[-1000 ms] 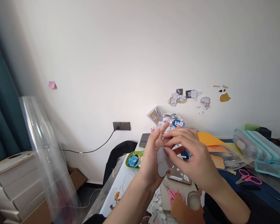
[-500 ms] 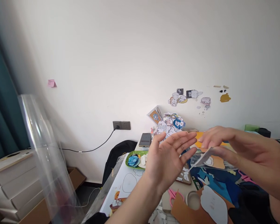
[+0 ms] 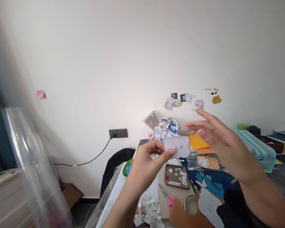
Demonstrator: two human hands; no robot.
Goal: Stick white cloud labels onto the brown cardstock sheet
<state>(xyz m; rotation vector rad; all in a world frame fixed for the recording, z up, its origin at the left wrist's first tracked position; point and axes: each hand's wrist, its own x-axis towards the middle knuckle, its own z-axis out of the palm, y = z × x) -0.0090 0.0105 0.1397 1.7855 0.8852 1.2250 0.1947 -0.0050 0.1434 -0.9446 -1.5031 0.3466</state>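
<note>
My left hand (image 3: 146,163) is raised over the table and pinches a white cloud-shaped paper cutout (image 3: 178,146) between thumb and fingers, holding it upright. My right hand (image 3: 218,144) hovers just right of the cutout with its fingers stretched out and holds nothing; it is slightly blurred. Below the hands lie a brown card with small white cutouts (image 3: 177,176), pink-handled scissors (image 3: 169,199) and a roll of tape (image 3: 191,204).
A second white cloud cutout (image 3: 210,207) lies on brown paper at the bottom. Orange paper (image 3: 198,141), a clear turquoise pouch (image 3: 256,147) and stickers on the wall (image 3: 180,99) sit behind. A clear plastic roll (image 3: 30,171) stands at left near a wall socket (image 3: 118,133).
The view shifted left. My left hand went from open to pinching the cloud cutout. My right hand let go of the paper it held and moved back toward the middle, fingers out.
</note>
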